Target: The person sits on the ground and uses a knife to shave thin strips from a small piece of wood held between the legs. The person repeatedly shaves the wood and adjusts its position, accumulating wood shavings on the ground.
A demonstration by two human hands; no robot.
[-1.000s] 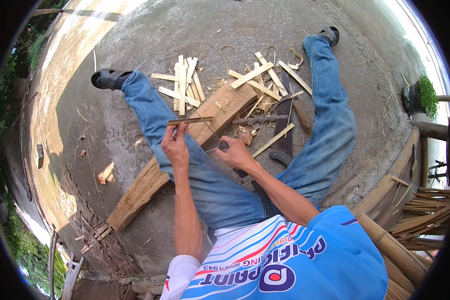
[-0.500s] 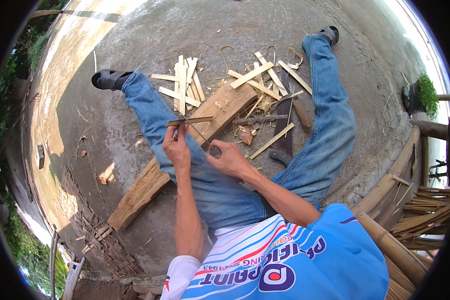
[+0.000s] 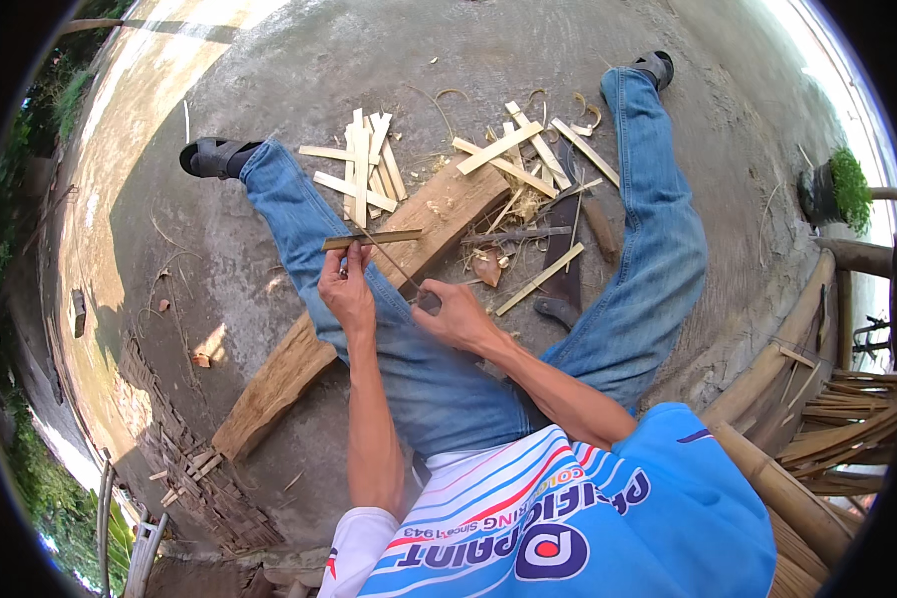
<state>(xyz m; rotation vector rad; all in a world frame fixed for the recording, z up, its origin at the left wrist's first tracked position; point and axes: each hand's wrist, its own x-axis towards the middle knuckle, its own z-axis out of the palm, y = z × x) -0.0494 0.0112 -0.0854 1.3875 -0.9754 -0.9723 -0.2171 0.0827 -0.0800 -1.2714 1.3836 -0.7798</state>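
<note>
A flat bamboo strip point(image 3: 397, 237) is pinched in the fingers of my left hand point(image 3: 347, 294), above my left thigh. It lies nearly level, its free end reaching to the right. My right hand point(image 3: 458, 317) is closed around the handle of a knife point(image 3: 394, 265). The thin blade slants up and left and meets or crosses the strip close to my left fingertips; whether it cuts into it I cannot tell. Under the knife, a thick wooden beam point(image 3: 269, 394) runs diagonally beneath my left leg.
Pale split strips lie in a left pile point(image 3: 361, 179) and a right pile point(image 3: 508, 149). Between my legs are a long dark blade point(image 3: 565, 239), a loose strip point(image 3: 540, 281) and curled shavings. A bamboo frame point(image 3: 782, 488) stands at right, a potted plant point(image 3: 849, 189) beyond it.
My left hand has shifted slightly left with the bamboo strip, which is now a little more level. My right hand and the knife have hardly moved.
</note>
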